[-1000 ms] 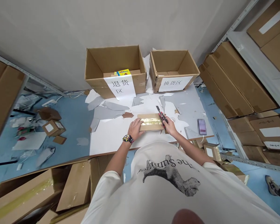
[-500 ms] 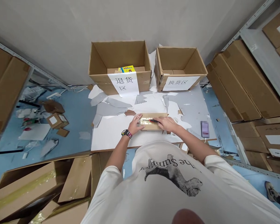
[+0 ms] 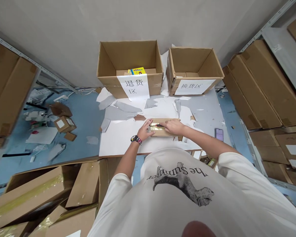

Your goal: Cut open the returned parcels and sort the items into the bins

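A small flat cardboard box (image 3: 164, 132) lies on the table in front of me, with a shiny strip of clear tape along its top. My left hand (image 3: 145, 130) grips its left end, thumb on the near side and fingers on the far side. In my right hand (image 3: 174, 126) is a red and black utility knife (image 3: 159, 125), held low over the tape and pointing left. The fingers are closed around its handle. Whether the blade is in the tape is too small to make out.
Behind stand two open labelled cartons, a left one (image 3: 155, 84) with a yellow package (image 3: 138, 70) inside and a right one (image 3: 171, 86). Torn paper covers parts of the table (image 3: 118, 141). A phone (image 3: 219, 134) lies at right. A large carton of boxes (image 3: 84, 184) stands lower left.
My right hand has slid a little left along the box with the knife, and its fingers have shifted over the handle. My left hand still holds the left end. The whole view has shifted slightly.
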`<state>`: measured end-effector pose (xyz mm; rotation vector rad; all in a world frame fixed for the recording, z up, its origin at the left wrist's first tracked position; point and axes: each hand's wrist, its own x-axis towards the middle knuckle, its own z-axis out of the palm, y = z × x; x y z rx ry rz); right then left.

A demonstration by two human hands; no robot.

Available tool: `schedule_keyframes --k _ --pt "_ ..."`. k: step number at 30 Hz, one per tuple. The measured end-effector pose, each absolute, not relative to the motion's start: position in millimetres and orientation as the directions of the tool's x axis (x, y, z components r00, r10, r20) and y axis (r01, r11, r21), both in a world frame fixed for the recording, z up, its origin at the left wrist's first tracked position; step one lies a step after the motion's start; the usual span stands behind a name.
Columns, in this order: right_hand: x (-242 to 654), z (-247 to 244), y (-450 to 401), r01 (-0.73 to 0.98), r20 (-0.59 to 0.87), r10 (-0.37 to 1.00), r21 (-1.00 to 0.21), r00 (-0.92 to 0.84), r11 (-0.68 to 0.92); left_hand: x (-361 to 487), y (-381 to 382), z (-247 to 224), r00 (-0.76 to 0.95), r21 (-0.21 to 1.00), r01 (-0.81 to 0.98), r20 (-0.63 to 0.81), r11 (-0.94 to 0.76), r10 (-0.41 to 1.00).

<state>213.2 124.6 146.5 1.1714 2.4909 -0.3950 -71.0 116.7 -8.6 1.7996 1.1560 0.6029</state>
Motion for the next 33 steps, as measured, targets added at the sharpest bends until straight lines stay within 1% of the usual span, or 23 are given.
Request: schedule_keyframes --k 2,9,16,21,27,33 --pt "221 144 125 0.783 -0.441 0.683 -0.08 -0.583 0.617 -72 116 -7 0.451 0.856 0.481 -0.053 -0.192 0.891" --pt "275 146 117 0.788 -0.541 0.665 0.006 -0.515 0.616 -72 119 -5 0.465 0.784 0.564 -0.04 -0.261 0.885" --pt "342 163 89 0.859 -0.565 0.734 0.082 -0.378 0.505 -72 120 4 0.467 0.715 0.64 -0.071 -0.282 0.881" --pt "370 162 80 0.862 -0.555 0.739 0.075 -0.382 0.502 -73 123 4 0.487 0.694 0.644 -0.048 -0.322 0.872" --pt "404 150 85 0.86 -0.543 0.724 0.008 -0.425 0.51 -73 124 3 0.492 0.687 0.656 -0.074 -0.314 0.867" --pt "425 130 72 0.88 -0.54 0.748 0.025 -0.387 0.474 -77 127 5 0.504 0.676 0.656 -0.061 -0.335 0.862"
